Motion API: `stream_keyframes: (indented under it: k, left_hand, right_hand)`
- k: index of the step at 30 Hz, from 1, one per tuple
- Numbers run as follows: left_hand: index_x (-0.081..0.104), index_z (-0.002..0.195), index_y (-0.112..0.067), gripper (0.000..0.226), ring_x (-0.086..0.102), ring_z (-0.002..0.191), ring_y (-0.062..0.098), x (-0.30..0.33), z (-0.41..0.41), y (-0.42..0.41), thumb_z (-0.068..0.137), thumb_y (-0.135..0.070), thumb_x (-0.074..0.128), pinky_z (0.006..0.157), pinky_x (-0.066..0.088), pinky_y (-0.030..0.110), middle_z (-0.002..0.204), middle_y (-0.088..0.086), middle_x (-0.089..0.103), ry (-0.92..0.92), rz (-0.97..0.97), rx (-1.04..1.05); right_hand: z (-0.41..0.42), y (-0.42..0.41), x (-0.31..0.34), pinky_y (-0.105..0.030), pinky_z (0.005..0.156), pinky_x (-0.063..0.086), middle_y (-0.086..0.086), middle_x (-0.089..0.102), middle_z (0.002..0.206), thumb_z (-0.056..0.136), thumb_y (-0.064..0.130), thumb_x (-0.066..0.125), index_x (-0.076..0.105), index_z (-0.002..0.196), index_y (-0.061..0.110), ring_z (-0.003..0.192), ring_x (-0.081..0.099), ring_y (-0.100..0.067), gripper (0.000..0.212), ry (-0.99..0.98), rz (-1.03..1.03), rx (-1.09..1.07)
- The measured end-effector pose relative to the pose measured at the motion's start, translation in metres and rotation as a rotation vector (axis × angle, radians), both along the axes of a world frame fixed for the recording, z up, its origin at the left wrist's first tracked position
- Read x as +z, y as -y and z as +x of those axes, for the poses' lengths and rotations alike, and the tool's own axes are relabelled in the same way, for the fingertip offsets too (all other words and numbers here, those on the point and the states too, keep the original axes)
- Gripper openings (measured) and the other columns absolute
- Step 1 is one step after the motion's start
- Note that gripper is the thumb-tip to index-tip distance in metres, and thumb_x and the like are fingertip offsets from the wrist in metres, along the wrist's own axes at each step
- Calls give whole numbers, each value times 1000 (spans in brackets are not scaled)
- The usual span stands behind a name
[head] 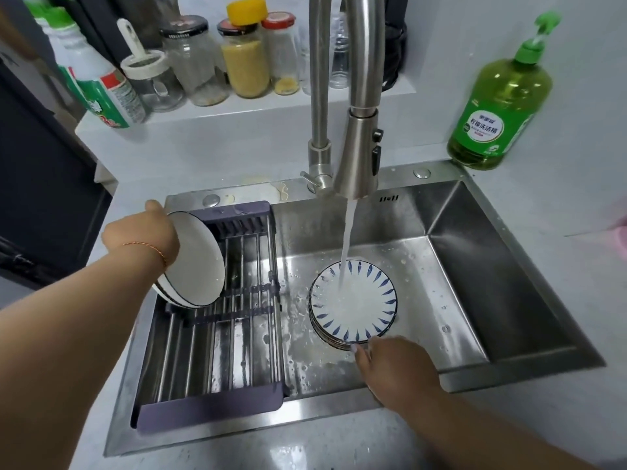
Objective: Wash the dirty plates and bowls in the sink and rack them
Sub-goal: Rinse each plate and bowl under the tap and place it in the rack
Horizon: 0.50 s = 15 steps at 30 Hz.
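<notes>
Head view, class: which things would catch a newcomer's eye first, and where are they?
Water pours from the steel faucet onto the blue-patterned plates stacked in the sink, where the right hand reaches their near edge. At left, the left hand tilts a white bowl over the rack.

White plate [353, 301] with blue leaf pattern; dark-rimmed white bowl [195, 259]; green bottle [502, 106].
</notes>
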<state>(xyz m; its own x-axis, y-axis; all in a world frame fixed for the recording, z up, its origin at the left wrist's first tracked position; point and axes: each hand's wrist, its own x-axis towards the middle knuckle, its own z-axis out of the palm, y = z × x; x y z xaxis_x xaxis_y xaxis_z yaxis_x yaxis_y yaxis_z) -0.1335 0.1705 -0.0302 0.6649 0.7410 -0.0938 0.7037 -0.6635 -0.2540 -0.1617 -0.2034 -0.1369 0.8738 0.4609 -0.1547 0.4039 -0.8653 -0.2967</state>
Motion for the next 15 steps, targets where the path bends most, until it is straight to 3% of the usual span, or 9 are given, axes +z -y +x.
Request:
stream_keyframes:
  k: [5,8,10,12,15]
  left_hand:
    - [36,127,-2,42,55,74,32,-2,-1,-6,89,-13,50,69,35,34,71,13,53,31,34,12]
    - [40,114,-4,47,59,80,36,6,2,7,93,-45,51,63,33,35,84,19,56,158,104,-47]
    - [42,111,-3,54,60,89,42,12,9,32,92,-53,50,65,35,39,99,24,57,284,87,-144]
    - [45,111,-4,51,60,93,42,11,17,65,93,-52,49,69,40,41,104,22,58,386,-27,-239]
    - [51,97,-12,39,58,79,30,-6,26,121,93,-50,51,66,42,34,87,7,59,470,-349,-316]
  right_hand:
    - [0,1,3,-28,69,40,0,68,91,95,57,27,64,91,22,89,60,-17,51,-32,-27,4]
    - [2,0,6,-29,72,41,0,68,92,95,60,25,62,89,22,91,61,-18,53,-76,-38,-7]
    - [2,1,6,-29,71,39,0,67,92,95,61,25,57,84,24,91,60,-18,50,-107,-39,-4]
    - [2,1,7,-28,67,36,1,67,93,95,60,24,51,81,25,90,60,-17,47,-130,-42,2]
    - [3,1,8,-28,68,37,0,67,94,95,60,24,60,90,22,91,61,-18,52,-134,-42,1]
